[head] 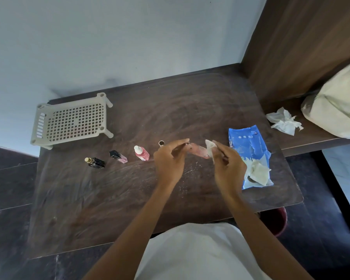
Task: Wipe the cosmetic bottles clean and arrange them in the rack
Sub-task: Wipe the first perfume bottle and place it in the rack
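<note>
Cosmetic bottles stand in a loose row on the dark table (190, 110); the one being wiped, a pink bottle (198, 149), is held above the tabletop between our two hands. We pinch its near end with the curled fingers of the left hand (169, 158), while the right hand (228, 164) pinches a white wipe (210, 147) against its far end.

Handling, as we judge it: the bottle looks small, light and rigid, and a damp wipe may leave it slippery. We should hold it by the cap end or across the body with a firm pinch and turn it inside the wipe.

Four more items wait to the left: a gold-capped black bottle (95, 162), a black-capped pink bottle (118, 156), a white-capped pink bottle (141, 152) and a small dark-topped item (161, 143). The rack (69, 120) stands well apart at the far left corner, with nothing in it. A blue wipe packet (249, 152) lies just right of the hands.

Limits of view: motion blur softens the held bottle, so its cap and label cannot be read. The left fingers hide its near end. Whether the dark-topped item is a bottle or a loose cap we cannot tell.
</note>
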Demonstrator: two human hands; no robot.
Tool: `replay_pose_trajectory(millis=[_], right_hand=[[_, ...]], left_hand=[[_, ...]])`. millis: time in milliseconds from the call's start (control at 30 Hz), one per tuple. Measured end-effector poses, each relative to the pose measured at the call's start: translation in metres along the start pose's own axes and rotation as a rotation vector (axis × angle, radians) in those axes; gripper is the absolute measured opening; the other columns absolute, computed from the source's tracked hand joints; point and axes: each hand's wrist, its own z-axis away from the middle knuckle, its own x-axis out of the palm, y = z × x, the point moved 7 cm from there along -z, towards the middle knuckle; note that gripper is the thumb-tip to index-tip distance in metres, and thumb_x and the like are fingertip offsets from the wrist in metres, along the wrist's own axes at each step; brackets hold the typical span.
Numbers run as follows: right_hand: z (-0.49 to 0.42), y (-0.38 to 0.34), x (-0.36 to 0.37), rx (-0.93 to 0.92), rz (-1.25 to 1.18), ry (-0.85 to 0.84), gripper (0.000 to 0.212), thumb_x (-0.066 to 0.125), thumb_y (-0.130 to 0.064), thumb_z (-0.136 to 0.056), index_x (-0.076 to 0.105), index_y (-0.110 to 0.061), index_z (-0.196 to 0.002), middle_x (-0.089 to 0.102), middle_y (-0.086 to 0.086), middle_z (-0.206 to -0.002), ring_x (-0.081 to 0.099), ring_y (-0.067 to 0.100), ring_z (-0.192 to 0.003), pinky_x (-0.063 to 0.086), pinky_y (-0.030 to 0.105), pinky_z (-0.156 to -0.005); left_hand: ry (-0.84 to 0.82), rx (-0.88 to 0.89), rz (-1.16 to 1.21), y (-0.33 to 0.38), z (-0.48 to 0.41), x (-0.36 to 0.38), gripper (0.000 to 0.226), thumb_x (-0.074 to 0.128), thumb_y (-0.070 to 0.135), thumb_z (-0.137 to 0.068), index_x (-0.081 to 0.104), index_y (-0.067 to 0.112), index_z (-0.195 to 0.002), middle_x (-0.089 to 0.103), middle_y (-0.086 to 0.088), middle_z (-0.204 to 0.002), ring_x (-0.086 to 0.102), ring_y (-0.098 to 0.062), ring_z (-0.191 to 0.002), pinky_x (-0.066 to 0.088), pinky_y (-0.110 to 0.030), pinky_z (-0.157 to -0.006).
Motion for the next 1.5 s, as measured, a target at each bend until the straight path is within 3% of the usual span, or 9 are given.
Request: replay_pose_trajectory(millis=[200,333,467,633,800,967,1167,1333,1500], right_hand=[[0.021,-0.035,0.027,-0.443,0.184,-0.151,0.032,0.068,-0.007,-0.089,0.072,-0.018,-0.119,0.068,-0.004,-0.109,0.054,0.009,-0.1,0.038,0.009,-0.091],[0.024,-0.024,0.02,-0.383,0.234,-0.093,0.03,0.069,-0.005,-0.088,0.072,-0.015,-0.117,0.07,-0.001,-0.105,0.059,0.018,-0.099,0.045,0.019,-0.09],[0.034,-0.04,0.031,-0.368,0.21,-0.112,0.029,0.068,-0.004,-0.089,0.072,-0.013,-0.117,0.068,0.0,-0.108,0.058,0.016,-0.102,0.039,0.009,-0.094],[0.05,-0.075,0.048,-0.559,0.166,-0.179,0.027,0.067,-0.008,-0.09,0.071,-0.01,-0.117,0.068,-0.001,-0.113,0.057,0.017,-0.108,0.047,0.031,-0.096],[0.04,-0.057,0.04,-0.423,0.242,-0.121,0.026,0.067,-0.012,-0.091,0.072,-0.014,-0.117,0.07,-0.003,-0.107,0.059,0.016,-0.102,0.049,0.029,-0.092],[0.051,-0.077,0.054,-0.341,0.087,-0.204,0.024,0.067,-0.01,-0.091,0.072,-0.012,-0.114,0.07,-0.003,-0.11,0.064,0.005,-0.1,0.043,0.005,-0.091],[0.065,-0.102,0.07,-0.424,0.023,-0.294,0.024,0.064,-0.019,-0.095,0.071,-0.02,-0.118,0.069,-0.006,-0.116,0.063,0.007,-0.109,0.052,0.024,-0.095],[0.065,-0.07,0.07,-0.173,0.01,-0.392,0.032,0.063,-0.031,-0.093,0.069,-0.021,-0.122,0.071,-0.008,-0.111,0.067,0.003,-0.096,0.059,0.027,-0.081],[0.068,-0.085,0.072,-0.175,-0.019,-0.314,0.025,0.063,-0.028,-0.095,0.071,-0.028,-0.118,0.069,-0.011,-0.115,0.062,-0.004,-0.105,0.051,0.013,-0.089]], left_hand=[[0.223,-0.159,0.269,-0.01,0.036,-0.021,0.016,0.077,0.021,-0.086,0.079,0.016,-0.102,0.079,0.007,-0.09,0.075,-0.003,-0.083,0.059,-0.022,-0.079],[0.341,-0.18,0.341,-0.017,0.043,-0.041,0.016,0.074,0.012,-0.089,0.079,0.013,-0.103,0.079,0.003,-0.09,0.076,-0.01,-0.084,0.06,-0.029,-0.079],[0.323,-0.222,0.471,-0.026,0.047,-0.048,0.015,0.073,0.01,-0.089,0.078,0.009,-0.103,0.079,-0.005,-0.093,0.076,-0.025,-0.09,0.06,-0.049,-0.086],[0.353,-0.238,0.597,-0.022,0.052,-0.064,0.017,0.071,0.007,-0.089,0.08,0.021,-0.093,0.079,-0.006,-0.094,0.075,-0.028,-0.094,0.057,-0.051,-0.09],[0.396,-0.22,0.624,-0.023,0.057,-0.081,0.017,0.071,0.003,-0.088,0.078,0.013,-0.101,0.079,-0.007,-0.096,0.075,-0.026,-0.096,0.058,-0.05,-0.089],[0.382,-0.193,0.597,-0.021,0.059,-0.093,0.018,0.07,0.001,-0.09,0.077,0.012,-0.102,0.079,-0.003,-0.096,0.076,-0.023,-0.094,0.059,-0.048,-0.088],[0.399,-0.187,0.6,-0.03,0.061,-0.112,0.016,0.07,0.007,-0.091,0.078,0.013,-0.103,0.078,-0.008,-0.101,0.074,-0.028,-0.101,0.054,-0.055,-0.096],[0.44,-0.207,0.625,-0.035,0.066,-0.118,0.019,0.069,0.002,-0.09,0.075,0.004,-0.108,0.078,-0.011,-0.103,0.073,-0.028,-0.103,0.056,-0.051,-0.095],[0.461,-0.285,0.854,-0.031,0.068,-0.114,0.023,0.062,0.001,-0.094,0.071,0.012,-0.112,0.077,-0.005,-0.109,0.072,-0.018,-0.107,0.058,-0.032,-0.092]])
